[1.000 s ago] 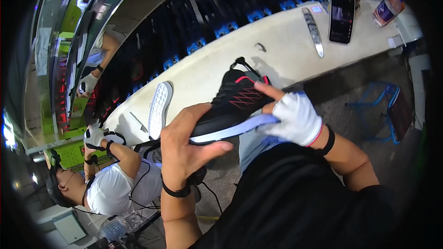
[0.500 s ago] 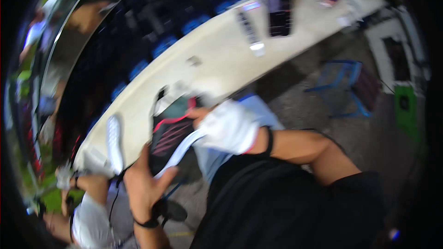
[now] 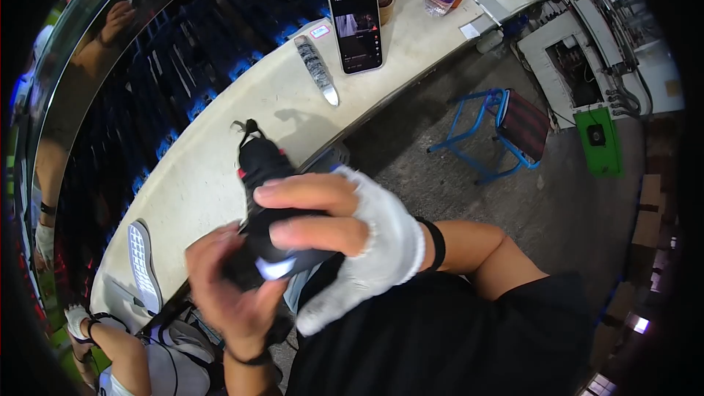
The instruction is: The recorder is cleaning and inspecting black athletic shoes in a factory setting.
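The black shoe (image 3: 265,198) is held above the edge of the pale workbench (image 3: 220,154), toe towards the person; the gloved right hand (image 3: 359,238) curls its bare fingers (image 3: 312,192) over it; the left hand (image 3: 231,286) cups it from below; a phone (image 3: 356,29), a wrapped tool (image 3: 317,70) and a loose sole (image 3: 144,264) lie on the bench.

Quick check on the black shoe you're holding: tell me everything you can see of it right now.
The black shoe is a sneaker with a dark, knit-looking upper, a red accent near the collar and black laces at the far end. It is held above the pale workbench edge, its length running away from the person. The bare left hand cups its near end from below; the white-gloved right hand wraps over the middle. A pale patch of sole shows between the fingers.
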